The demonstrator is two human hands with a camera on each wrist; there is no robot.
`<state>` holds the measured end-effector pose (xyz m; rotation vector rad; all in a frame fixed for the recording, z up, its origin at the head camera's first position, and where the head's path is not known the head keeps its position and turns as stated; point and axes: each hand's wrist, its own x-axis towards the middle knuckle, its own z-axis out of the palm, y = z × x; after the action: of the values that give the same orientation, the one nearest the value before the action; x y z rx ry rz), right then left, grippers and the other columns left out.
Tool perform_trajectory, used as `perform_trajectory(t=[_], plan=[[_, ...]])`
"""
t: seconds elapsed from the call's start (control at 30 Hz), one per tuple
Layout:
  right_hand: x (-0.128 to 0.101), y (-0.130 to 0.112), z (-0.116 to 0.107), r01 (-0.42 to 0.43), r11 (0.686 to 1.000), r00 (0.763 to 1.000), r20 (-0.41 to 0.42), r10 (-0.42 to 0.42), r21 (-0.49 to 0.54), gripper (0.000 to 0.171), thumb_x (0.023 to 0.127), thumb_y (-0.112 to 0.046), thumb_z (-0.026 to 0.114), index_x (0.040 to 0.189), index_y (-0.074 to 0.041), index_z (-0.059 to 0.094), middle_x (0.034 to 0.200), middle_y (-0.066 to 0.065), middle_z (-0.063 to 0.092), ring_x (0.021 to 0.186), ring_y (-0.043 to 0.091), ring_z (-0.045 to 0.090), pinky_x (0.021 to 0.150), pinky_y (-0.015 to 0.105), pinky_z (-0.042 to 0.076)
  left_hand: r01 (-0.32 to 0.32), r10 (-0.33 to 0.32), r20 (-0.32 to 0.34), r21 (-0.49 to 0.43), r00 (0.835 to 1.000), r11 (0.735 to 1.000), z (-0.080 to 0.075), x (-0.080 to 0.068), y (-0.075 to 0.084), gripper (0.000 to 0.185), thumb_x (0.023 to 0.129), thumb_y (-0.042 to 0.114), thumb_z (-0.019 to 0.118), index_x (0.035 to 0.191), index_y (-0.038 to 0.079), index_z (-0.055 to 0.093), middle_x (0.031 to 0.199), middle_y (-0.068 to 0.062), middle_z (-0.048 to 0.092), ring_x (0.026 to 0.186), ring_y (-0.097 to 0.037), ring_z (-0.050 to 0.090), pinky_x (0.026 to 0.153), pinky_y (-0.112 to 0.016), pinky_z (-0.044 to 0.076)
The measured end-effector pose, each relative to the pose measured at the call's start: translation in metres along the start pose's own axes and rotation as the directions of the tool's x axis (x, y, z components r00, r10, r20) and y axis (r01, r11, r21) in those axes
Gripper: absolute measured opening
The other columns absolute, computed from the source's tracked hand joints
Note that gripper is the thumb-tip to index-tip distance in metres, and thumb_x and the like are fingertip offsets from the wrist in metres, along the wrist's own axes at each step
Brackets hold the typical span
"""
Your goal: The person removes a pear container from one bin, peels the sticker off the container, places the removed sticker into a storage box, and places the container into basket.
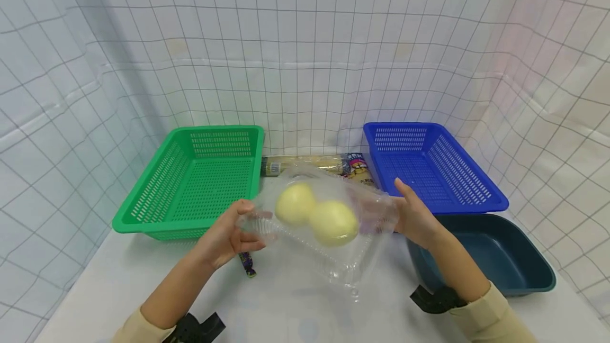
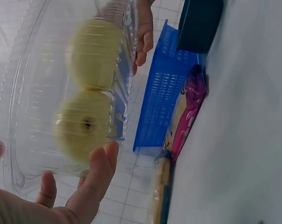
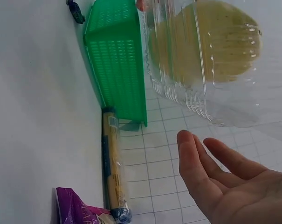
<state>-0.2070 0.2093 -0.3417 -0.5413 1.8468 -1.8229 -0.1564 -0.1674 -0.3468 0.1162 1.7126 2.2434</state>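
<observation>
A clear plastic clamshell box [image 1: 350,269] is held tilted above the white table, with two round pale-yellow fruits [image 1: 333,224] inside. My left hand [image 1: 229,237] grips the box's left end, thumb on one side and fingers on the other, as the left wrist view also shows. At the opposite end is my right hand [image 1: 419,221], its thumb raised. In the right wrist view the right hand's fingers [image 3: 189,156] are loosely extended, with a gap between them and the box.
A green basket [image 1: 126,224] stands on the left, a blue basket [image 1: 481,208] at back right, a dark teal basin [image 1: 543,285] before it. Behind the box lie a long clear-wrapped pack [image 1: 286,163] and a purple bag [image 1: 357,163]. A small dark wrapped stick [image 1: 247,263] lies near my left hand.
</observation>
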Motion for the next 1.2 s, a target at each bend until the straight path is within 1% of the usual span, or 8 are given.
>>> perform_trajectory(t=[0.13,0.23,0.4,0.47,0.6,0.73,0.93,1.2], plan=[[0.002,0.003,0.001,0.005,1.0,0.996,0.089,-0.008,0.026,0.085,0.1,-0.061,0.013,0.147,0.007,0.033,0.14,0.008,0.053,0.125,0.029,0.053,0.108,0.06,0.028,0.042,-0.043,0.066,0.017,0.997,0.999,-0.002,0.0,-0.001,0.014,0.098,0.028,0.046,0.1,0.015,0.045,0.126,-0.016,0.051,0.094,-0.035,0.069,0.07,-0.032,0.057],[0.0,0.004,0.006,-0.021,1.0,0.996,0.085,0.019,0.016,0.083,0.1,-0.06,0.019,0.145,0.007,0.037,0.14,0.012,0.053,0.124,0.031,0.054,0.104,0.056,0.036,0.066,-0.07,0.096,0.041,0.993,0.997,-0.002,0.0,-0.002,0.017,0.098,0.029,0.045,0.103,0.013,0.042,0.121,-0.01,0.056,0.092,-0.033,0.07,0.067,-0.03,0.057],[-0.007,0.007,0.012,-0.074,0.997,0.995,0.065,0.074,-0.009,0.086,0.099,-0.059,0.03,0.147,0.012,0.025,0.146,0.027,0.04,0.129,0.04,0.045,0.097,0.057,0.043,0.101,-0.109,0.111,0.075,0.988,0.992,-0.001,0.004,-0.002,0.019,0.098,0.029,0.046,0.103,0.011,0.041,0.122,-0.009,0.057,0.09,-0.031,0.07,0.064,-0.027,0.056],[-0.008,0.009,0.013,-0.06,0.998,0.993,0.103,0.06,-0.002,0.084,0.1,-0.056,0.032,0.148,0.012,0.022,0.149,0.029,0.034,0.132,0.045,0.04,0.094,0.059,0.044,0.109,-0.118,0.115,0.085,0.986,0.99,-0.001,0.005,-0.002,0.02,0.098,0.03,0.046,0.104,0.011,0.041,0.125,-0.01,0.056,0.089,-0.03,0.071,0.063,-0.027,0.056],[-0.007,0.014,0.014,-0.039,0.999,0.984,0.172,0.038,0.005,0.078,0.101,-0.051,0.034,0.148,0.01,0.021,0.15,0.029,0.031,0.131,0.05,0.037,0.09,0.062,0.046,0.112,-0.125,0.133,0.098,0.983,0.989,-0.003,0.009,-0.002,0.021,0.098,0.03,0.046,0.104,0.011,0.04,0.126,-0.011,0.056,0.088,-0.029,0.071,0.061,-0.026,0.056],[-0.007,0.017,0.015,-0.061,0.998,0.978,0.199,0.064,-0.02,0.077,0.099,-0.052,0.035,0.149,0.006,0.024,0.151,0.028,0.03,0.131,0.051,0.037,0.09,0.061,0.046,0.1,-0.119,0.148,0.13,0.982,0.986,-0.005,0.013,-0.002,0.025,0.098,0.029,0.044,0.11,0.008,0.037,0.126,-0.012,0.059,0.087,-0.03,0.071,0.06,-0.026,0.056],[-0.009,0.019,0.021,-0.069,0.998,0.975,0.212,0.068,-0.001,0.077,0.097,-0.053,0.039,0.148,0.004,0.027,0.147,0.028,0.036,0.124,0.043,0.047,0.086,0.059,0.049,0.072,-0.097,0.122,0.193,0.988,0.979,-0.006,0.017,-0.001,0.04,0.098,0.032,0.045,0.123,0.002,0.033,0.125,-0.012,0.063,0.083,-0.028,0.072,0.058,-0.026,0.055],[-0.008,0.023,0.031,-0.077,0.995,0.983,0.173,0.066,0.059,0.073,0.099,-0.046,0.04,0.148,0.007,0.025,0.138,0.024,0.046,0.115,0.036,0.055,0.086,0.058,0.049,0.065,-0.075,0.028,0.262,0.997,0.963,-0.006,0.025,-0.005,0.03,0.101,0.037,0.041,0.107,0.007,0.046,0.119,-0.012,0.062,0.087,-0.031,0.071,0.062,-0.027,0.05]])
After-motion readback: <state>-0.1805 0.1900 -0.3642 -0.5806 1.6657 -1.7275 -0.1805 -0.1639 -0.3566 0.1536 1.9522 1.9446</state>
